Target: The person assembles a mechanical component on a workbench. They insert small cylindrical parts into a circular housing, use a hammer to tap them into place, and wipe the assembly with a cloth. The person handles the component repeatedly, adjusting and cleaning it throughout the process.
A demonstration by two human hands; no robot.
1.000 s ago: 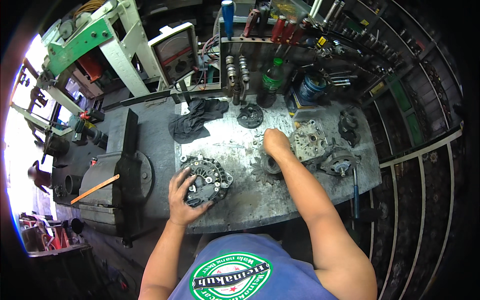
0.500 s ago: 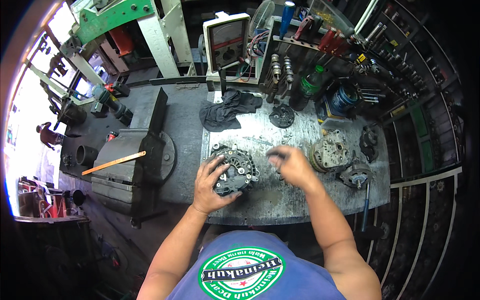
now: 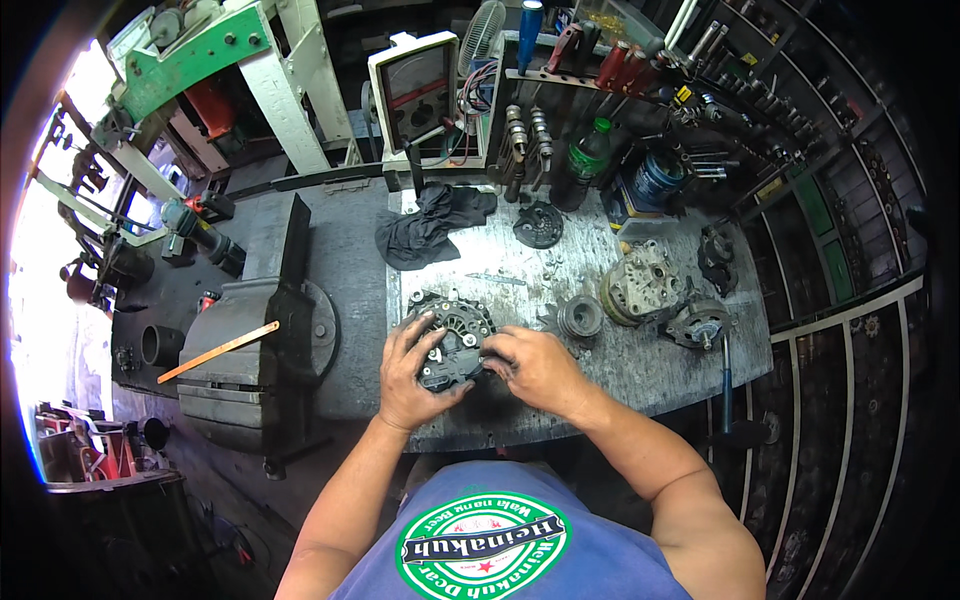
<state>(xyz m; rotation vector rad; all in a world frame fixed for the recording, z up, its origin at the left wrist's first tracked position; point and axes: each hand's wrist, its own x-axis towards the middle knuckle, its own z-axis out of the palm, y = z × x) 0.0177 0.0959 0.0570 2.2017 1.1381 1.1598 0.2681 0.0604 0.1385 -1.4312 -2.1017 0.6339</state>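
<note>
A dark alternator (image 3: pixel 462 345) lies on the metal-topped bench, its round back with bolts and vents facing up. My left hand (image 3: pixel 412 370) wraps its left side, fingers over the top and thumb along the near edge. At the alternator's right edge is my right hand (image 3: pixel 535 368), its fingers curled and pressed together. What those fingertips pinch, if anything, is hidden. Just beyond my right hand stands a grooved pulley with fan blades (image 3: pixel 578 318). A second, lighter alternator (image 3: pixel 643 283) sits to the right of the pulley.
A big bench vise (image 3: pixel 240 350) carries an orange strip (image 3: pixel 218 352) at left. Behind lie a black rag (image 3: pixel 435 225), a round dark part (image 3: pixel 539 225) and a green-capped bottle (image 3: pixel 582 165). A hammer (image 3: pixel 728 400) overhangs the right front edge, beside another alternator part (image 3: pixel 700 325).
My right hand has come left and nearer, from above the bench to the alternator's right edge, uncovering the pulley. My left hand keeps its hold. The whole view has shifted slightly.
</note>
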